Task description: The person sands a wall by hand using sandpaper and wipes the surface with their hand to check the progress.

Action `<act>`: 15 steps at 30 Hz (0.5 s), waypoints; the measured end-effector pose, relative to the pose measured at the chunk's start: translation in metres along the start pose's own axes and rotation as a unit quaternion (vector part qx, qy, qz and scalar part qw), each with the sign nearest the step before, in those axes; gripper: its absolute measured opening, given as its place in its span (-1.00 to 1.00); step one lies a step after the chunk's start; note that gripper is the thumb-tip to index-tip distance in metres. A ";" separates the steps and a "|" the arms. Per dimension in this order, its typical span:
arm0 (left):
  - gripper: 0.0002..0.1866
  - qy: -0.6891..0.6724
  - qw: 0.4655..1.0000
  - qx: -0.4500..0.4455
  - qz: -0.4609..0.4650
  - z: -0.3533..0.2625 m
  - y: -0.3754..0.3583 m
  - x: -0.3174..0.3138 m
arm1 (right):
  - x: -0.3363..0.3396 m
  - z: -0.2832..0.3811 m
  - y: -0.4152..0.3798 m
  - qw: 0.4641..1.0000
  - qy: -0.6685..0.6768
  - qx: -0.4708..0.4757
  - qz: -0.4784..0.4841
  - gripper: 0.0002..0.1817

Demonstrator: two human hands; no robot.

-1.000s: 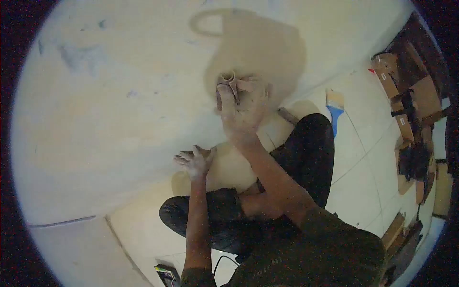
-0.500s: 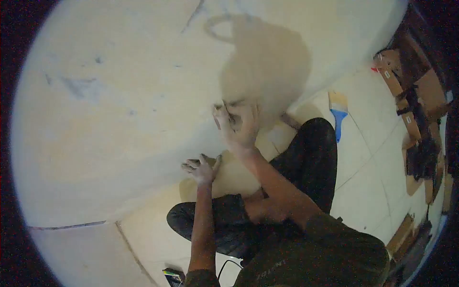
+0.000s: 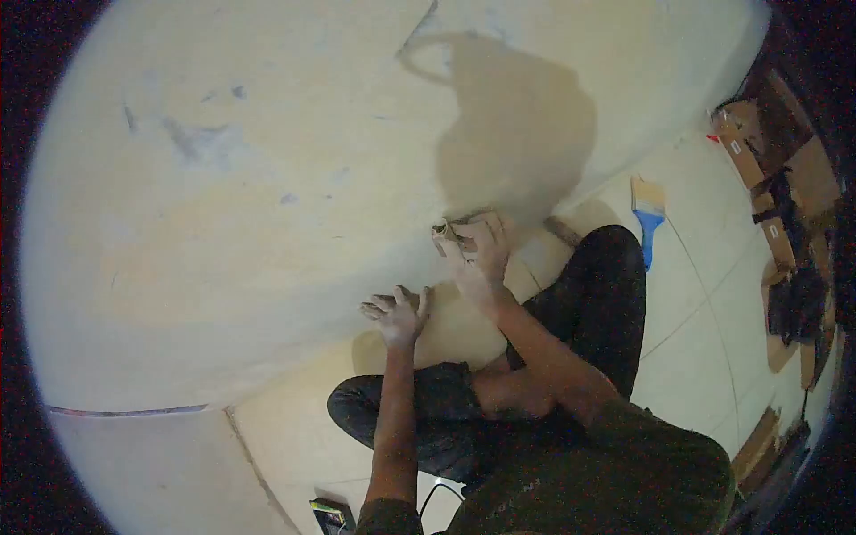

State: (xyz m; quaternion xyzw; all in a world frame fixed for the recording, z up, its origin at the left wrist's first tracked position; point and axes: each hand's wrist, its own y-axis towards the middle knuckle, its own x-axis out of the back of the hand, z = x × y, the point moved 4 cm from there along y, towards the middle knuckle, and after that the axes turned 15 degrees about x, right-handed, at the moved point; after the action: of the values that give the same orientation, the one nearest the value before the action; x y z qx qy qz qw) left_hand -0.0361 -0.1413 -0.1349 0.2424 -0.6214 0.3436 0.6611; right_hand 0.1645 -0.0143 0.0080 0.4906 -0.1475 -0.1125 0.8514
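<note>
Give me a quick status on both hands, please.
Right hand shut on sandpaper, pressed to wall. Left hand open, flat on wall. Nothing between them.

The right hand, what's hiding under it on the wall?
A folded piece of sandpaper peeks out above the right hand, pressed to the wall. The wall patch underneath stays covered.

Room under renovation, likely home interior mid-repaint. Wall (image 3: 267,223) bare, cream, patchy, with grey-blue smudges and scuffs, unfinished look. Floor (image 3: 704,294) of pale large tiles, dusty. Paintbrush (image 3: 648,217) with blue handle lying on floor near wall base. Flattened cardboard pieces (image 3: 785,178) and dark clutter heaped along right edge. Person sits cross-legged on floor right at wall; hands whitened with dust. No furniture in view, only work debris. Dim, single light source throws hard shadow on wall.
</note>
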 end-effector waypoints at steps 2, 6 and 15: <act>-0.05 -0.019 0.999 -0.030 0.023 -0.006 -0.005 0.016 | 0.001 0.014 0.023 1.000 -0.007 -0.003 -0.002 -0.72; -0.10 -0.002 0.999 -0.013 -0.034 0.003 0.003 -0.014 | 0.001 0.039 0.072 0.998 0.016 0.050 -0.046 -0.70; -0.10 0.020 0.998 -0.033 -0.052 0.006 0.016 -0.043 | 0.001 0.021 0.047 0.996 -0.017 0.082 -0.014 -0.68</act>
State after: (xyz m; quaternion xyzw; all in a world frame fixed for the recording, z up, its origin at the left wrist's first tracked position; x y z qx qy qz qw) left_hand -0.0521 -0.1415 -0.1784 0.2455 -0.6055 0.2933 0.6980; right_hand 0.1600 -0.0082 0.0594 0.5585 -0.1638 -0.1200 0.8042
